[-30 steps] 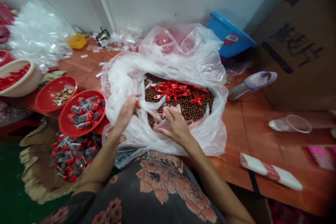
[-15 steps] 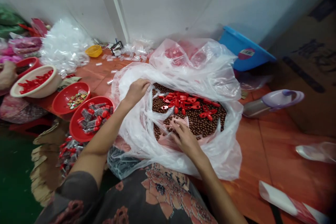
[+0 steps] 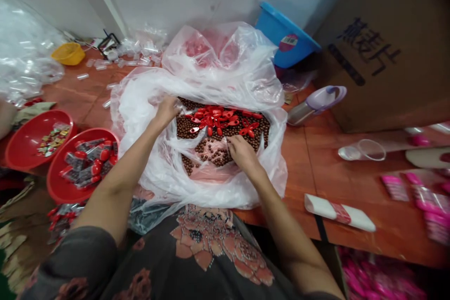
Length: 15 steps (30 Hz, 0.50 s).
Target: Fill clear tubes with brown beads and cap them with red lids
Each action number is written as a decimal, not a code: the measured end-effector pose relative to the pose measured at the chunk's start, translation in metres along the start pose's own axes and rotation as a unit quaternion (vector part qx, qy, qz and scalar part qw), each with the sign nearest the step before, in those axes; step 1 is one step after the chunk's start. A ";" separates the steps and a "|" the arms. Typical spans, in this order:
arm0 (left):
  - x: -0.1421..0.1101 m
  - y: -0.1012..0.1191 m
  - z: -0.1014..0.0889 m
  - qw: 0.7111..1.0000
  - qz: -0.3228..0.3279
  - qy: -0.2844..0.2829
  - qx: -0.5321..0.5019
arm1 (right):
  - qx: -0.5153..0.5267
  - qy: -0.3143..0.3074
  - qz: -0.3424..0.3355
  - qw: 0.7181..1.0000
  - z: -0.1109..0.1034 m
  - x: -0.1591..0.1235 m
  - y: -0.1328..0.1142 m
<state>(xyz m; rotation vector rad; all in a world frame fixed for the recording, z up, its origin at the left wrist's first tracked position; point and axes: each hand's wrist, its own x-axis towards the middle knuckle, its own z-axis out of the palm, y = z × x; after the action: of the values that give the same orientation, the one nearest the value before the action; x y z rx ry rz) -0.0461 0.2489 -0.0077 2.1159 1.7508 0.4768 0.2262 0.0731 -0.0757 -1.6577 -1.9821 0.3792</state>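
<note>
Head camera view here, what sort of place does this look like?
Probably a small workshop for hand assembly or packing: brown beads and red plastic pieces heaped in a clear plastic bag, a red bowl of red-capped tubes, and a printed cardboard carton.

Left hand (image 3: 165, 111) with fingertips hidden by the plastic bag (image 3: 138, 122), red shapes (image 3: 195, 48) dim through the film, pink packets (image 3: 431, 208) blurred at the right edge, carton (image 3: 386, 42) cut off above, red dish (image 3: 37, 140) with contents too small to tell

Two hands (image 3: 167, 111), two red plastic bowls (image 3: 26, 136), one blue basin (image 3: 281, 42).
</note>
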 end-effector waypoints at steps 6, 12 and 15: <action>-0.089 0.046 0.047 0.948 0.007 -0.140 -0.286 | -0.084 -0.034 0.023 0.996 0.014 0.070 -0.014; -0.108 0.065 0.098 0.926 -0.088 -0.187 -0.315 | 0.070 0.039 0.089 0.993 0.004 0.077 0.005; -0.091 0.071 0.108 0.952 -0.084 -0.127 -0.264 | 0.165 0.135 0.098 0.972 -0.016 0.047 0.020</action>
<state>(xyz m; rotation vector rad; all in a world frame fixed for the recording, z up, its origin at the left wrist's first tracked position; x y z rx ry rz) 0.0503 0.1413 -0.0726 1.5633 1.4418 0.5277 0.2466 0.1216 -0.0631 -1.5963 -1.4749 0.4963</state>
